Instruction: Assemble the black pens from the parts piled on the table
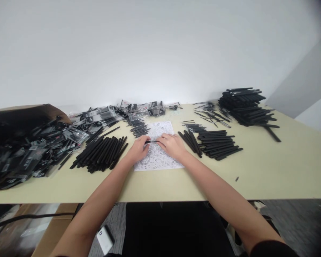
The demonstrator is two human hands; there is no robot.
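Above a white sheet with dark scribbled marks, a thin dark stick lies level between my two hands. My left hand pinches its left end, and my right hand has its fingers closed on the right end. Just behind my left hand is a row of thin dark refills. Thick black pens lie left of my left hand. More black pens are spread to the right of my right hand, with a smaller group of thin pieces behind them.
An open cardboard box spills packaged items at the far left. Clear packets lie along the wall. A tall stack of black pens stands at the back right, beside scattered thin sticks. One small dark piece lies near the front edge.
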